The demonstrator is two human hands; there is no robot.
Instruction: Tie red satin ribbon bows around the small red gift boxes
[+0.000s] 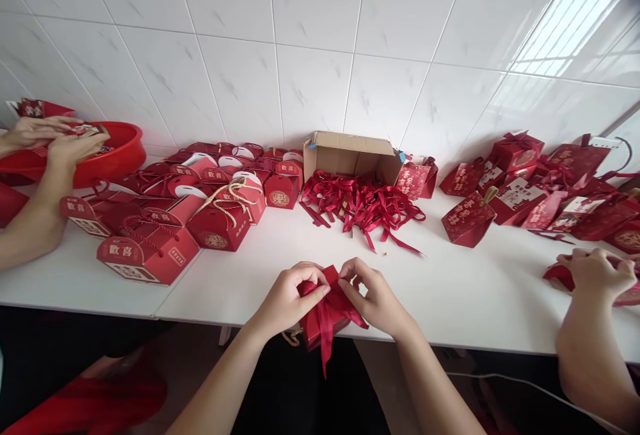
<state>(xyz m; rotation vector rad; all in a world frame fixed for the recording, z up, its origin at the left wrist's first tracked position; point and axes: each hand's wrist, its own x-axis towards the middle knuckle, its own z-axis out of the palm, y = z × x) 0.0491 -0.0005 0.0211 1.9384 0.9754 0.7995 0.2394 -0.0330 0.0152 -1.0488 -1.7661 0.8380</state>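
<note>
A small red gift box (313, 332) is at the table's front edge, between my two hands. Red satin ribbon (326, 328) lies over its top, one tail hanging down its near side. My left hand (295, 295) pinches the ribbon on the left of the box top, thumb against fingers. On the other side, my right hand (373, 292) has its thumb and fingertips closed on the ribbon too. A gold cord (291, 338) shows by the box's lower left. Fingers hide part of the ribbon's loops.
Beyond my hands, loose red ribbons (367, 205) spill from a cardboard carton (350, 144). Red gift boxes (150, 252) crowd the left; finished-looking ones (517, 198) pile right. Co-workers' hands (75, 138) work by a red basin (125, 145) and over a red box at far right.
</note>
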